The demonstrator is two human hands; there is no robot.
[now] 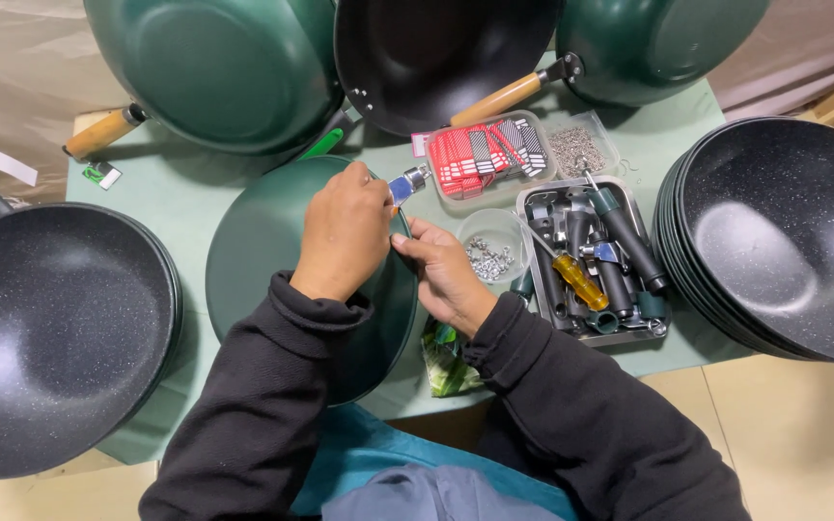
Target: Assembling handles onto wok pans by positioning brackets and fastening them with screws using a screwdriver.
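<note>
Left hand (345, 236) curled, pinching a small metal bracket (407, 182) at the rim of an upturned green pan (263, 251) on the desk (176, 188); right hand (444, 273) fingertips pressed against that rim beside it. Pan dark green, matte, bottom up.

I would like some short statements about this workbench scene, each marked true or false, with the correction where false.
1. The left hand is closed on a small metal bracket above the upturned green pan. True.
2. The right hand rests inside the metal tray. False: it is at the green pan's rim, beside the left hand.
3. A yellow-handled screwdriver lies in the metal tray. True.
4. The stack of black pans at the right has wooden handles fitted. False: no handles show on it.
5. The small clear bowl holds red and black tags. False: it holds small metal pieces.
</note>
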